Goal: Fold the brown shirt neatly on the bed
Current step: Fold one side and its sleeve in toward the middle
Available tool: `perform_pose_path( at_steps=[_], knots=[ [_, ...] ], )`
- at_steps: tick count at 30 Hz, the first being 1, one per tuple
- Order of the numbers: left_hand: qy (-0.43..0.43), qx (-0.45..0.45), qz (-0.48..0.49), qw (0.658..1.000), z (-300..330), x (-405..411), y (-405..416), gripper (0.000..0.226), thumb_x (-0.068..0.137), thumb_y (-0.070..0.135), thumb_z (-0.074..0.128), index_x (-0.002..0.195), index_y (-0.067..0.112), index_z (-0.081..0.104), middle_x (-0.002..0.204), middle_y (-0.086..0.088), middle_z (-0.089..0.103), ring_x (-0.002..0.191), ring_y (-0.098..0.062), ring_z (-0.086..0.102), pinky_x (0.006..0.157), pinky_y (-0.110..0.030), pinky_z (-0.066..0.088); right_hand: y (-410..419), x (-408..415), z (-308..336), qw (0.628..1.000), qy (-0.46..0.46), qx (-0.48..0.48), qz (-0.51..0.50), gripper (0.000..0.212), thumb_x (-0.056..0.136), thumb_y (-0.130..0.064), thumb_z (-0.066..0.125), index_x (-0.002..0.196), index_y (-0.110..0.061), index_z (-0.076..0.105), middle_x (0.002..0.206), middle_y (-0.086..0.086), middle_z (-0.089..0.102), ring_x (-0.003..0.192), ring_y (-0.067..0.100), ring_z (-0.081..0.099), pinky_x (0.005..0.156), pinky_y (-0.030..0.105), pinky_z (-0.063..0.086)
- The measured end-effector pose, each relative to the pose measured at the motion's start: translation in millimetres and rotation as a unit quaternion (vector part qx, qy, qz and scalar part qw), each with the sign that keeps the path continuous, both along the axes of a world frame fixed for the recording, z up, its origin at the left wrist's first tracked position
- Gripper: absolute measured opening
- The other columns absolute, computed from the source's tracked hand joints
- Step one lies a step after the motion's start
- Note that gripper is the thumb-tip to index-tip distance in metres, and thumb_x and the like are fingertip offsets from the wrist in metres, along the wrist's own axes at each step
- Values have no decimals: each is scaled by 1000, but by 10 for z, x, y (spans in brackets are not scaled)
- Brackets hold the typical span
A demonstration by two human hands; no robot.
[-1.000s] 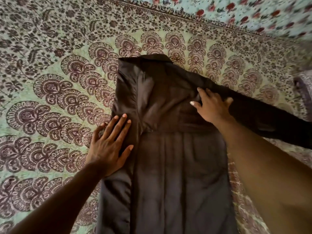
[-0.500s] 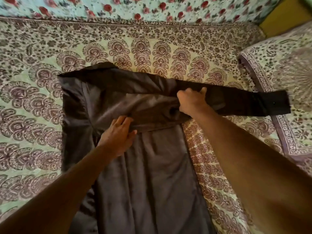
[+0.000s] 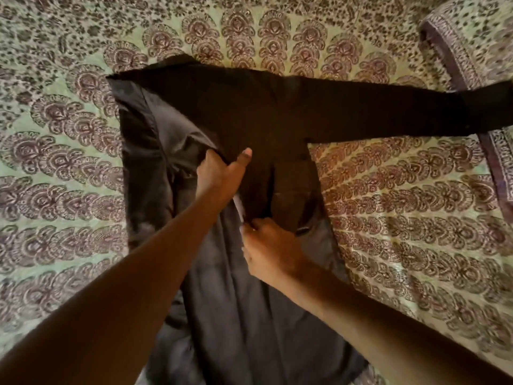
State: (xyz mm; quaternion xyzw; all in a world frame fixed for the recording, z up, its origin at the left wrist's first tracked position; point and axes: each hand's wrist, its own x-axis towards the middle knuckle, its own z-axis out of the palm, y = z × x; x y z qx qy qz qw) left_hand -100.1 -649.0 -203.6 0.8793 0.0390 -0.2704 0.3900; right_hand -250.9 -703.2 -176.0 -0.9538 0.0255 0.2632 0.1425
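The brown shirt (image 3: pixel 216 287) lies lengthwise on the patterned bedspread (image 3: pixel 61 190), collar end away from me. Its right front panel is turned over the middle, with a chest pocket showing. One long sleeve (image 3: pixel 388 112) stretches flat to the right, its cuff reaching the pillow. My left hand (image 3: pixel 219 173) pinches the panel's inner edge near the chest, thumb on top. My right hand (image 3: pixel 270 250) grips the same edge lower down, just below a pale strip of fabric on that edge. The left side of the shirt is folded inward.
A pillow (image 3: pixel 477 45) in matching print sits at the upper right, under the sleeve's cuff. The bedspread extends on all sides of the shirt. My two forearms cross the lower part of the view.
The right front panel has been flipped over the shirt's middle. My right hand came off the sleeve and dropped to the panel's edge; my left hand shifted up and took hold of that edge.
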Motion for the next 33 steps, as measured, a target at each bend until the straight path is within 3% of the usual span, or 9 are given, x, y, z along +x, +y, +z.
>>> perform_pose_path(
  at_steps=[5,9,13,18,22,25,28,31,33],
  knots=[
    [31,11,39,999,-131,-284,191,58,87,20,76,134,9,43,136,-17,59,126,-38,57,93,-35,47,-248,83,-147,977,-182,-3,-112,25,96,-30,55,114,-14,61,128,11,55,120,34,53,87,45,52],
    [10,-15,19,1000,-131,-504,268,59,90,9,67,140,13,35,131,-18,60,119,-38,60,86,-33,46,-839,232,-374,954,-94,-84,-273,72,87,-60,66,147,-32,36,156,21,30,142,49,31,108,66,35],
    [-41,-67,27,997,-80,-609,340,72,90,-3,49,146,34,24,95,-2,64,88,-30,66,70,-35,48,-1073,256,-481,899,-119,76,-414,117,71,-28,94,159,-23,18,144,21,50,135,43,47,107,56,45],
    [-77,-45,8,996,-24,-658,458,48,91,-7,46,112,33,61,86,-1,67,69,-15,60,57,-15,45,-786,-87,-353,866,-247,147,-409,58,76,-12,83,129,-18,61,116,-3,70,109,17,66,94,38,56],
    [-59,-30,24,997,-71,-821,681,25,98,8,59,112,20,75,99,-3,70,83,-15,64,71,-21,45,-341,-605,-77,837,-249,313,-374,65,78,-7,84,132,-30,56,120,-23,63,111,-13,59,92,7,46],
    [-30,-32,32,999,-159,-1149,989,30,96,22,69,126,21,66,101,0,65,88,-16,63,82,-27,48,-42,-1046,-138,841,-157,397,-333,69,74,-1,86,130,-31,60,111,-14,69,106,-2,66,90,13,51],
    [7,-18,36,999,-307,-1475,1242,30,89,33,73,117,24,72,104,-4,75,95,-27,73,88,-39,59,95,-1412,-388,891,-130,370,-230,41,72,8,72,99,-23,76,98,-12,66,96,5,67,84,15,49],
    [-21,-15,47,999,-325,-1710,1362,25,92,20,74,116,14,73,98,-2,74,80,-1,67,73,-15,52,193,-1699,-532,916,-167,310,-191,34,67,1,73,83,-29,75,115,-14,57,115,18,57,100,17,37],
    [-56,-24,58,996,-298,-1823,1390,31,89,17,76,119,15,69,98,1,68,75,6,59,69,-16,47,222,-1843,-549,930,-152,269,-198,30,67,-6,73,81,-33,75,136,-9,47,132,27,40,108,28,29]
  ],
)
